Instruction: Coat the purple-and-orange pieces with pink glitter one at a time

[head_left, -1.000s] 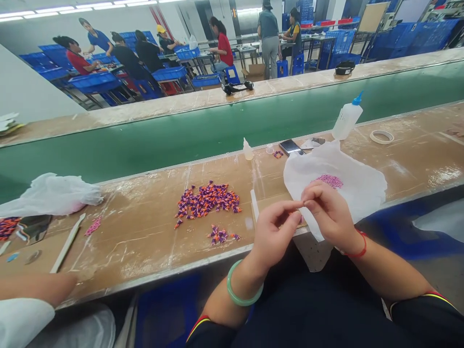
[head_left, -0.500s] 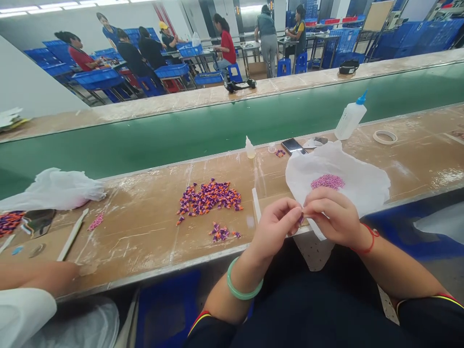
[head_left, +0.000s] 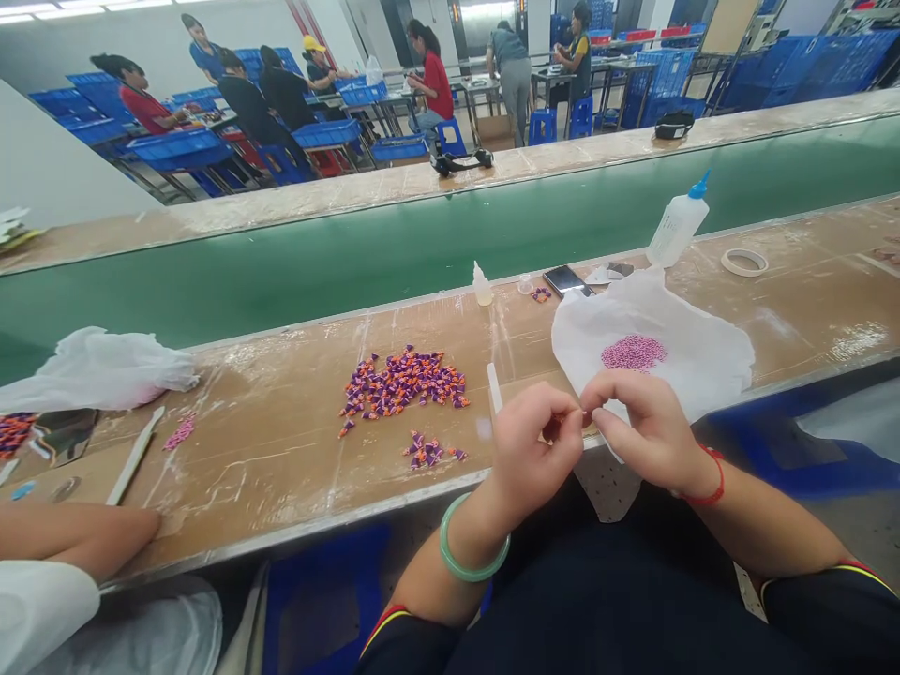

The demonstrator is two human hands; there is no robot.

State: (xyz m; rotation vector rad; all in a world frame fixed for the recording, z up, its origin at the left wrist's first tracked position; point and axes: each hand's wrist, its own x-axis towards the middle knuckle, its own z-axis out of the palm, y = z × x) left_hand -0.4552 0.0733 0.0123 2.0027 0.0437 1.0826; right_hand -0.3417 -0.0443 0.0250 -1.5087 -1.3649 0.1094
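Note:
My left hand (head_left: 532, 448) and my right hand (head_left: 641, 427) meet fingertip to fingertip over the near edge of the brown worktable (head_left: 281, 450). Both pinch a tiny piece between them, too small to name. Just beyond my right hand lies a white plastic bag (head_left: 696, 352) with a small heap of pink beads (head_left: 633, 352) on it. To the left of my hands sit a large pile of purple and orange pieces (head_left: 404, 382) and a smaller cluster (head_left: 426, 453) of the same.
A green conveyor belt (head_left: 366, 253) runs behind the table. On the table stand a small glue bottle (head_left: 482, 286), a larger blue-capped bottle (head_left: 675, 228), a phone (head_left: 564, 279) and a tape roll (head_left: 743, 262). A co-worker's arm (head_left: 70, 534) rests at the left beside another white bag (head_left: 98, 368).
My two hands have stayed pinched together and dropped slightly toward the table edge, the left fingers curling tighter. The view shifted a little.

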